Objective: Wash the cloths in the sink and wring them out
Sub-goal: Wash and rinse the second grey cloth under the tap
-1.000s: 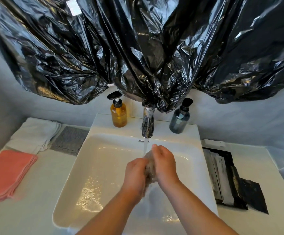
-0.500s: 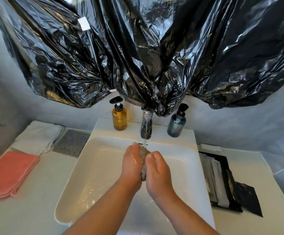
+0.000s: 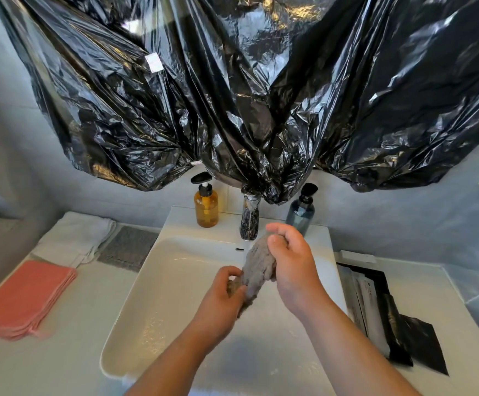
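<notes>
Over the middle of the sink (image 3: 175, 284), just in front of the faucet (image 3: 249, 224), both hands hold one grey cloth (image 3: 258, 267) bunched into a thick rope. The left hand (image 3: 218, 298) clenches the lower end with its fingers curled round it. The right hand (image 3: 292, 267) grasps the upper end, thumb and fingers wrapped over the top. The cloth slants between them, clear of the basin floor, so this looks like the wringing step for this piece (whether water is running from the faucet cannot be made out).

The twist happens close to the sink's back rim, and the blue-grey pump bottle (image 3: 299, 214) stands just behind the right fingers. A wide turn of that wrist could tip it. The amber pump bottle (image 3: 206, 208) on the faucet's other side is less exposed. A wet, slick grip may let one end slip and drop into the basin. Water wrung out too far right could spill over the rim onto the black packets (image 3: 375, 304) at the counter's right edge. The pink cloths (image 3: 24, 298) at the counter's left edge look untouched, so much of the task probably remains.
</notes>
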`<state>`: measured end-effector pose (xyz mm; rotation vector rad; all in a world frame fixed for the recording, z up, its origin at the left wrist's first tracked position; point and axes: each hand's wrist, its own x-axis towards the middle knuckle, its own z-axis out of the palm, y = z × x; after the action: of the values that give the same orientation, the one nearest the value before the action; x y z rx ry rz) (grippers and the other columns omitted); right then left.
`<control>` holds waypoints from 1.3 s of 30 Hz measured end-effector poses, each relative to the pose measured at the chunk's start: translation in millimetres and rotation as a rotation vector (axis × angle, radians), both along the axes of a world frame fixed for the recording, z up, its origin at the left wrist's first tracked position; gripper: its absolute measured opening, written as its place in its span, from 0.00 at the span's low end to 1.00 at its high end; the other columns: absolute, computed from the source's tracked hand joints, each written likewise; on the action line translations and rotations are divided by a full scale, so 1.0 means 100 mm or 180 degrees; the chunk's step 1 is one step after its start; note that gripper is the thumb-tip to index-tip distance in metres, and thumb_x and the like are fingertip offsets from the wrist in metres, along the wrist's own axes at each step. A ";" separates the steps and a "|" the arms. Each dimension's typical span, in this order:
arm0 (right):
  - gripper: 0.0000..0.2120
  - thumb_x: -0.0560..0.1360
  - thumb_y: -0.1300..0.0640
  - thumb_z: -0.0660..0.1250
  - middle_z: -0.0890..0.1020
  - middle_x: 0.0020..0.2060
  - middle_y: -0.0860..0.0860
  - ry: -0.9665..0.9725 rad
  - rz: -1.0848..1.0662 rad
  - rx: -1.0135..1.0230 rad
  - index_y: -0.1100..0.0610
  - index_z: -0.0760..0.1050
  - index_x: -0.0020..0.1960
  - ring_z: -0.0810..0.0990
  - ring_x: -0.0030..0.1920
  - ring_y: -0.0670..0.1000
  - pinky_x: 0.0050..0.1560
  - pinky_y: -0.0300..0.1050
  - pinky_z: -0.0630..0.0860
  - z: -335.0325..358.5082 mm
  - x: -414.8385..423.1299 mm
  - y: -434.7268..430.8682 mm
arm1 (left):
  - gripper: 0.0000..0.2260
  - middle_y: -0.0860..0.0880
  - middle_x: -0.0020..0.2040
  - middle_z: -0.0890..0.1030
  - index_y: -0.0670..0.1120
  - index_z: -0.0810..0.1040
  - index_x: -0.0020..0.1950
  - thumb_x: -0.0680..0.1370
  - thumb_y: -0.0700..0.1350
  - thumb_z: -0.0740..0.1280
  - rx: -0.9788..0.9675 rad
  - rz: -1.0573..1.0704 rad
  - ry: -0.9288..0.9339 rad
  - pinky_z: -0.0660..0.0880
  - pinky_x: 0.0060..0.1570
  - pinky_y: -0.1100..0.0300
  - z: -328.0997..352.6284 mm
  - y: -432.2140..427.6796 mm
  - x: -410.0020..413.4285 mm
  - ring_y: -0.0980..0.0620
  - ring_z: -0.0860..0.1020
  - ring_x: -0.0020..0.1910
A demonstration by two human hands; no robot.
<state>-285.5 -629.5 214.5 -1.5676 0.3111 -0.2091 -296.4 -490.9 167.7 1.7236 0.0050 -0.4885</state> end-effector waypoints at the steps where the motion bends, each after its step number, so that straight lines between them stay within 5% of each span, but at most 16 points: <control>1: 0.13 0.83 0.62 0.60 0.81 0.52 0.51 0.0027 0.0093 0.0231 0.46 0.77 0.57 0.80 0.50 0.49 0.44 0.43 0.74 -0.01 -0.03 0.02 | 0.04 0.45 0.36 0.78 0.45 0.72 0.55 0.84 0.39 0.58 0.0168 0.0131 -0.0041 0.69 0.28 0.64 -0.01 0.01 0.05 0.55 0.72 0.27; 3: 0.14 0.82 0.64 0.62 0.82 0.55 0.53 0.0091 -0.0003 0.0643 0.46 0.78 0.58 0.82 0.55 0.52 0.47 0.48 0.78 -0.04 -0.09 0.04 | 0.09 0.43 0.35 0.77 0.41 0.75 0.51 0.84 0.36 0.56 0.0191 0.0545 0.0061 0.70 0.28 0.64 0.04 0.01 0.16 0.54 0.72 0.26; 7: 0.08 0.82 0.61 0.63 0.83 0.51 0.56 0.0466 -0.0395 0.0801 0.53 0.79 0.57 0.83 0.47 0.53 0.37 0.42 0.78 -0.13 -0.22 0.05 | 0.13 0.35 0.51 0.84 0.34 0.79 0.57 0.83 0.36 0.56 -0.1833 0.1515 0.1071 0.78 0.56 0.43 0.29 -0.04 0.30 0.38 0.82 0.51; 10: 0.11 0.85 0.53 0.58 0.84 0.51 0.53 0.0817 -0.0309 0.0918 0.52 0.79 0.58 0.82 0.49 0.51 0.44 0.45 0.79 -0.30 -0.31 0.12 | 0.18 0.34 0.52 0.84 0.35 0.78 0.51 0.83 0.45 0.52 -0.2452 0.1495 0.1308 0.77 0.54 0.43 0.42 -0.06 0.25 0.36 0.80 0.54; 13: 0.13 0.85 0.52 0.56 0.85 0.52 0.52 0.0512 -0.0445 0.1237 0.50 0.79 0.57 0.83 0.53 0.53 0.52 0.55 0.82 -0.25 -0.35 0.16 | 0.16 0.38 0.47 0.80 0.44 0.73 0.43 0.83 0.54 0.59 -0.2015 0.1303 0.0965 0.76 0.49 0.47 0.44 -0.16 0.18 0.40 0.81 0.48; 16: 0.11 0.85 0.49 0.57 0.83 0.45 0.47 0.0061 -0.0523 0.0322 0.48 0.78 0.52 0.83 0.48 0.49 0.46 0.48 0.81 -0.18 -0.36 0.25 | 0.09 0.43 0.45 0.78 0.45 0.75 0.46 0.81 0.50 0.66 -0.1302 0.1358 0.0209 0.76 0.47 0.46 0.43 -0.28 0.16 0.43 0.79 0.46; 19: 0.13 0.80 0.42 0.56 0.81 0.39 0.46 -0.0129 -0.0440 -0.0400 0.48 0.74 0.46 0.79 0.42 0.42 0.44 0.41 0.76 -0.15 -0.39 0.37 | 0.13 0.46 0.38 0.72 0.44 0.71 0.41 0.81 0.50 0.64 -0.1161 0.1451 -0.0020 0.73 0.42 0.49 0.47 -0.35 0.21 0.48 0.72 0.39; 23: 0.14 0.83 0.49 0.58 0.80 0.36 0.48 0.0087 -0.0485 -0.0685 0.51 0.74 0.42 0.77 0.38 0.42 0.40 0.41 0.73 -0.07 -0.28 0.38 | 0.15 0.51 0.29 0.70 0.45 0.68 0.36 0.84 0.42 0.57 -0.0677 0.1131 -0.0253 0.69 0.29 0.62 0.52 -0.35 0.17 0.54 0.68 0.29; 27: 0.14 0.83 0.52 0.60 0.82 0.39 0.53 0.0322 -0.0448 -0.0459 0.57 0.77 0.43 0.80 0.43 0.53 0.43 0.48 0.76 0.00 -0.09 0.32 | 0.17 0.48 0.31 0.76 0.44 0.75 0.36 0.83 0.43 0.57 -0.0718 0.0893 -0.0189 0.72 0.33 0.55 0.53 -0.32 0.11 0.50 0.75 0.33; 32: 0.11 0.81 0.59 0.59 0.82 0.49 0.54 0.0440 -0.0678 0.0464 0.48 0.79 0.51 0.82 0.52 0.57 0.55 0.59 0.81 -0.03 0.09 0.19 | 0.16 0.50 0.42 0.79 0.46 0.75 0.45 0.70 0.58 0.66 -0.0898 0.0761 -0.0641 0.74 0.38 0.62 0.30 -0.28 -0.08 0.54 0.77 0.40; 34: 0.14 0.82 0.63 0.58 0.83 0.50 0.55 0.0367 -0.0561 0.0728 0.49 0.80 0.53 0.83 0.52 0.56 0.51 0.56 0.82 -0.01 0.06 0.19 | 0.12 0.46 0.50 0.79 0.49 0.74 0.52 0.75 0.56 0.65 -0.0815 0.1020 -0.0675 0.76 0.44 0.61 0.20 -0.31 -0.09 0.53 0.79 0.47; 36: 0.15 0.82 0.62 0.57 0.84 0.45 0.54 0.0287 -0.0212 0.0678 0.51 0.81 0.49 0.84 0.47 0.54 0.41 0.50 0.81 0.00 -0.08 0.27 | 0.05 0.47 0.47 0.78 0.47 0.74 0.50 0.83 0.48 0.62 -0.0783 0.1543 -0.0731 0.76 0.42 0.60 0.23 -0.33 0.02 0.56 0.78 0.44; 39: 0.10 0.80 0.47 0.58 0.81 0.37 0.47 0.0141 0.0051 -0.0228 0.45 0.76 0.44 0.79 0.38 0.48 0.34 0.47 0.74 -0.10 -0.34 0.38 | 0.09 0.45 0.40 0.78 0.43 0.75 0.45 0.83 0.43 0.62 -0.0901 0.1766 -0.0599 0.77 0.42 0.51 0.36 -0.30 0.25 0.51 0.77 0.39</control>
<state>-319.7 -591.9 204.0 -1.6466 0.3288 -0.1749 -271.4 -520.5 203.7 1.4045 0.2606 0.0824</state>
